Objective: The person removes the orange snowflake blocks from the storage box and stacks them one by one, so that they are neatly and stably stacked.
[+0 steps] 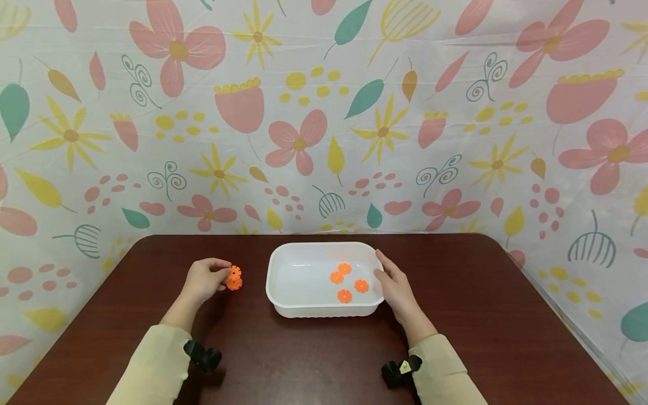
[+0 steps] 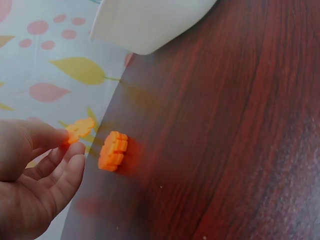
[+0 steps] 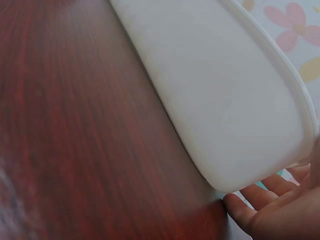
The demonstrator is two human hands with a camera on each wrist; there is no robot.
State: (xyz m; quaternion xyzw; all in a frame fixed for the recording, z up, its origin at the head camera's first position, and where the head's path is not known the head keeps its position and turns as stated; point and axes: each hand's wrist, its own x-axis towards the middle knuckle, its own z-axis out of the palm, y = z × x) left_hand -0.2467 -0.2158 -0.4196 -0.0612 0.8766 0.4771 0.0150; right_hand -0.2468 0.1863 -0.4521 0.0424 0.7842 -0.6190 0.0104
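Observation:
Between the thumb and fingertips of my left hand is a thin orange flower-shaped disc, pinched at its edge. Just past those fingertips, a short stack of matching orange discs stands on the table, left of the white plastic tub. Several more orange discs lie spread over the right half of the tub's floor. My right hand holds the tub's right end, with the thumb at the rim and the fingers along the outer wall.
Under everything is a dark red-brown wood-grain table with rounded far corners. Behind it hangs a white cloth printed with flowers and leaves, close to the table's far edge. A small black camera is strapped on each wrist.

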